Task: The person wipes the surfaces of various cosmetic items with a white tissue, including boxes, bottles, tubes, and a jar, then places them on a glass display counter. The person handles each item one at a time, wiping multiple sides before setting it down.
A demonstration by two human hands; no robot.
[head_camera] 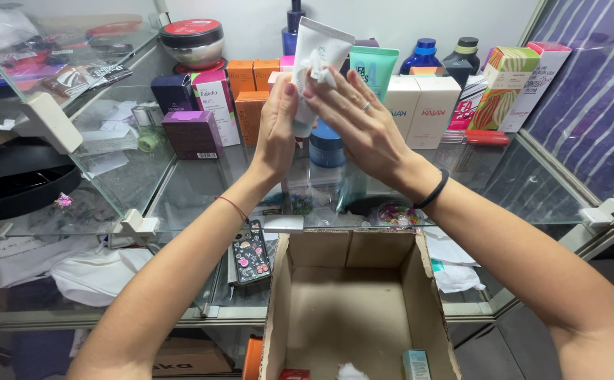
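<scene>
My left hand (pixel 276 127) grips a white squeeze tube (pixel 317 49) upright, cap end down, above a glass shelf (pixel 201 186). My right hand (pixel 359 123) presses a small white cloth or tissue (pixel 315 69) against the tube's front, fingers spread; a ring is on one finger and a black band on the wrist. Below my hands an open cardboard box (pixel 352 295) stands with a few small items at its bottom. A teal tube (pixel 375 67) stands just behind my right hand.
The shelf's back row holds orange boxes (pixel 250 81), white boxes (pixel 423 98), a purple box (pixel 193 134), dark bottles (pixel 461 56) and a round jar with a red lid (pixel 193 41). A phone in a sticker-covered case (pixel 250 252) lies on the lower shelf left of the cardboard box.
</scene>
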